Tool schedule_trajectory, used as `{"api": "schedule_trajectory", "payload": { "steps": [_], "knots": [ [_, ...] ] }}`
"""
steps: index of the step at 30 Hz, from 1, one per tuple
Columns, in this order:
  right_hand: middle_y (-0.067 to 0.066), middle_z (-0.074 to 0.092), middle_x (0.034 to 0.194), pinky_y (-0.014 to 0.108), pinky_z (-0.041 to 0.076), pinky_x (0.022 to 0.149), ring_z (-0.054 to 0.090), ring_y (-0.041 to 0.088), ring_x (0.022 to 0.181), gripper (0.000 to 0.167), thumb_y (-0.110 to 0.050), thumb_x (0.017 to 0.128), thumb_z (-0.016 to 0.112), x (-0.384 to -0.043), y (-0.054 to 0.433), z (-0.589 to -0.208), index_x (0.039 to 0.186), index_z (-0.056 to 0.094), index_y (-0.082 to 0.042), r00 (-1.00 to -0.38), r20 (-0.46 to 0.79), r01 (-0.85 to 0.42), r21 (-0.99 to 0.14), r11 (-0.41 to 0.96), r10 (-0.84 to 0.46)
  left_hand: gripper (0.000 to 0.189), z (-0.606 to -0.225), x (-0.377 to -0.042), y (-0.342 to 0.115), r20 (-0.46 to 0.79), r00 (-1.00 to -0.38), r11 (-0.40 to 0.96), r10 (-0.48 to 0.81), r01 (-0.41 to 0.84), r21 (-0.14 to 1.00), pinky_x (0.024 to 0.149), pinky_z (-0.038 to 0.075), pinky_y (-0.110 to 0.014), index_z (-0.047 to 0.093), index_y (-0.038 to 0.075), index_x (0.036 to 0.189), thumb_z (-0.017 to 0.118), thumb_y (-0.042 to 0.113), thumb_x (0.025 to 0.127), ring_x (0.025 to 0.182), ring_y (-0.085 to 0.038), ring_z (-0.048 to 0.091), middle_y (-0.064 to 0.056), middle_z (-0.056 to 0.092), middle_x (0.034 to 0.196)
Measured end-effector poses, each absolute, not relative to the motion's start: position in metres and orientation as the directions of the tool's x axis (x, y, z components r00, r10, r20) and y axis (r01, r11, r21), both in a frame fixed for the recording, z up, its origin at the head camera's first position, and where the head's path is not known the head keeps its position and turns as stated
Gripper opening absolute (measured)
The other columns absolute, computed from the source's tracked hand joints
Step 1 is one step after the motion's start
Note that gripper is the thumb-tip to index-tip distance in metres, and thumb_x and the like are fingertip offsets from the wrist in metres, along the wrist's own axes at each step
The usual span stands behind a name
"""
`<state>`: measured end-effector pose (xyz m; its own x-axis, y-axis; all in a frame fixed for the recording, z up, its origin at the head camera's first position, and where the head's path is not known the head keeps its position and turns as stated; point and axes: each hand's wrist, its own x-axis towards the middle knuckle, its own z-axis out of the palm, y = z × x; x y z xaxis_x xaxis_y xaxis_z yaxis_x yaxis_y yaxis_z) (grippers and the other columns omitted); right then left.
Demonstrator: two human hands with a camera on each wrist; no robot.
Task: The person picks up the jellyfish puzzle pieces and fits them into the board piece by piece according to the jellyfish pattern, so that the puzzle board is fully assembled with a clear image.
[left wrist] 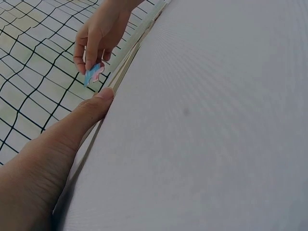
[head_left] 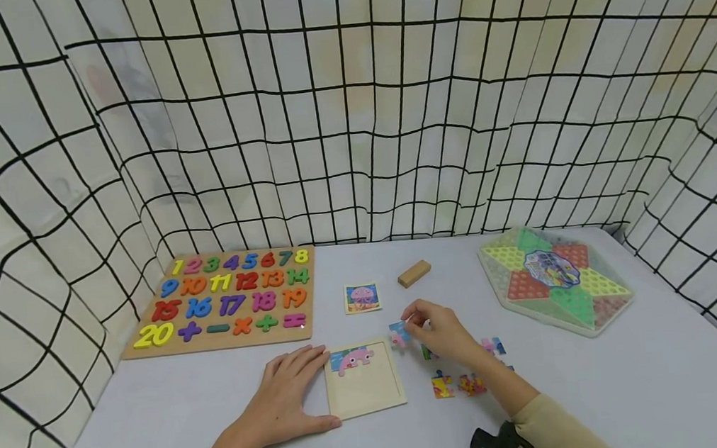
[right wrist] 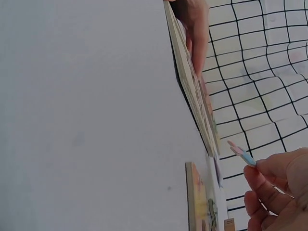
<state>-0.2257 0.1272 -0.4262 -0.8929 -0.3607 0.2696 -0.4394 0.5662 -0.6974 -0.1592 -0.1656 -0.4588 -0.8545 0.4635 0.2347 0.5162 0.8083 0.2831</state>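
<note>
My right hand [head_left: 438, 331] pinches a blue and pink jigsaw puzzle piece [head_left: 399, 334] just past the right rim of a square wooden puzzle tray [head_left: 367, 394]. Thumb and fingertips hold the piece [right wrist: 244, 155] in the air in the right wrist view. Several joined pieces [head_left: 352, 358] with a pink picture lie in the tray's upper left. My left hand [head_left: 290, 393] rests at the tray's left side, fingers near the top corner and thumb [left wrist: 102, 96] against the lower edge. Loose pieces [head_left: 441, 385] lie on the cloth right of the tray, some partly hidden by my right forearm.
A number board [head_left: 220, 296] stands at the back left. Behind the tray are a small picture card [head_left: 362, 298] and a wooden block [head_left: 414, 273]. A hexagonal game board [head_left: 555, 278] lies at right, a black object [head_left: 494, 445] in front. Black netting surrounds the white table.
</note>
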Motion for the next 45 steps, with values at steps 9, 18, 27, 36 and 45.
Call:
{"api": "schedule_trajectory", "payload": {
  "steps": [9, 18, 27, 36, 45],
  "knots": [
    [-0.006, 0.058, 0.078, 0.022, 0.043, 0.056, 0.052, 0.011, 0.072, 0.008, -0.006, 0.087, 0.061, -0.223, 0.109, -0.427, 0.093, 0.059, -0.01, -0.876, 0.246, -0.455, -0.708, 0.54, -0.415, 0.103, -0.459, -0.159, -0.165, 0.223, -0.86, 0.809, 0.459, 0.509, 0.295, 0.1, 0.02, -0.052, 0.043, 0.013, 0.137, 0.049, 0.083, 0.062, 0.13, -0.025, 0.03, -0.003, 0.039, 0.141],
    [-0.004, 0.057, 0.078, 0.022, 0.044, 0.051, 0.051, 0.013, 0.07, 0.007, -0.005, 0.087, 0.06, -0.22, 0.097, -0.431, 0.093, 0.058, -0.008, -0.877, 0.208, -0.431, -0.739, 0.517, -0.433, 0.104, -0.458, -0.159, -0.166, 0.204, -0.866, 0.815, 0.457, 0.5, 0.294, 0.101, 0.02, -0.052, 0.042, 0.013, 0.138, 0.048, 0.084, 0.062, 0.131, -0.025, 0.029, -0.002, 0.039, 0.142],
    [-0.007, 0.058, 0.078, 0.022, 0.045, 0.055, 0.053, 0.01, 0.072, 0.007, -0.008, 0.087, 0.06, -0.219, 0.092, -0.437, 0.093, 0.058, -0.011, -0.871, 0.205, -0.435, -0.742, 0.509, -0.446, 0.102, -0.459, -0.158, -0.165, 0.223, -0.861, 0.81, 0.457, 0.506, 0.296, 0.099, 0.022, -0.053, 0.043, 0.013, 0.137, 0.049, 0.083, 0.063, 0.13, -0.025, 0.03, -0.003, 0.04, 0.141],
    [-0.006, 0.057, 0.076, 0.021, 0.043, 0.052, 0.051, 0.01, 0.069, 0.006, -0.006, 0.086, 0.06, -0.219, 0.09, -0.441, 0.091, 0.059, -0.009, -0.88, 0.205, -0.425, -0.742, 0.518, -0.428, 0.101, -0.458, -0.158, -0.166, 0.239, -0.854, 0.805, 0.462, 0.517, 0.292, 0.099, 0.021, -0.052, 0.044, 0.013, 0.137, 0.049, 0.082, 0.063, 0.13, -0.024, 0.03, -0.002, 0.04, 0.141],
    [-0.006, 0.056, 0.076, 0.021, 0.044, 0.058, 0.05, 0.011, 0.071, 0.005, -0.007, 0.086, 0.062, -0.218, 0.089, -0.442, 0.09, 0.06, -0.008, -0.886, 0.215, -0.43, -0.715, 0.552, -0.411, 0.101, -0.457, -0.159, -0.166, 0.224, -0.858, 0.809, 0.462, 0.511, 0.29, 0.1, 0.021, -0.052, 0.044, 0.013, 0.137, 0.049, 0.082, 0.063, 0.13, -0.024, 0.03, -0.002, 0.04, 0.141]
  ]
}}
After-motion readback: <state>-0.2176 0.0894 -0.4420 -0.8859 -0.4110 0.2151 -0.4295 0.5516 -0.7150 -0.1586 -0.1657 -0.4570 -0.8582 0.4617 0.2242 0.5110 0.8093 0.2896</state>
